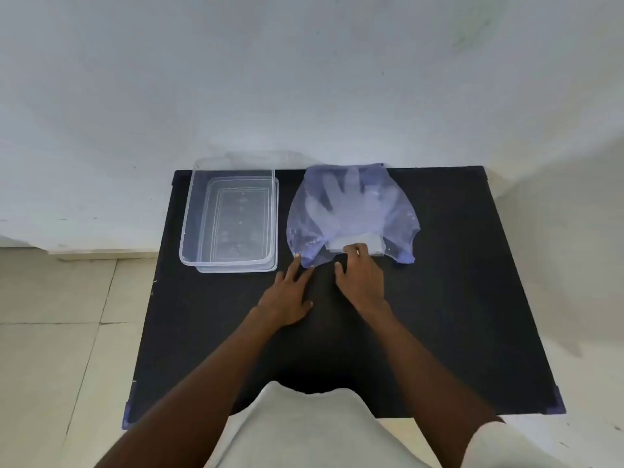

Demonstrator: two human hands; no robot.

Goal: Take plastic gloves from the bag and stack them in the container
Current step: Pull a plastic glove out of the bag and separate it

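A black, matte rectangular table [456, 298] stands against a pale wall [304, 79], on a floor of light tiles [50, 349]; small purple caps cover its two near corners. On the far right part of the tabletop lies the bag [398, 214], a thin, translucent, bluish-violet film, rounded and slack in outline, wrinkled at its near edge, with its open mouth turned toward the person. Through the film show the plastic gloves [347, 204], a flat, cloudy, whitish stack with the fingers spread and pointing toward the wall; the cuff ends reach the bag's mouth as a pale, straight-edged strip. To the left of the bag, apart from it, sits the container [189, 224], a clear, rigid, rectangular plastic box with rounded corners and a stepped base, resting on the table's far left part, with nothing visible inside it. The left hand [287, 295] lies flat on the table, fingers extended and loose, the fingertips touching the near left edge of the bag's mouth and gripping nothing. The right hand [361, 275] is curled at the bag's mouth, a ring on one finger, its fingers closed on the cuff edge of the gloves.
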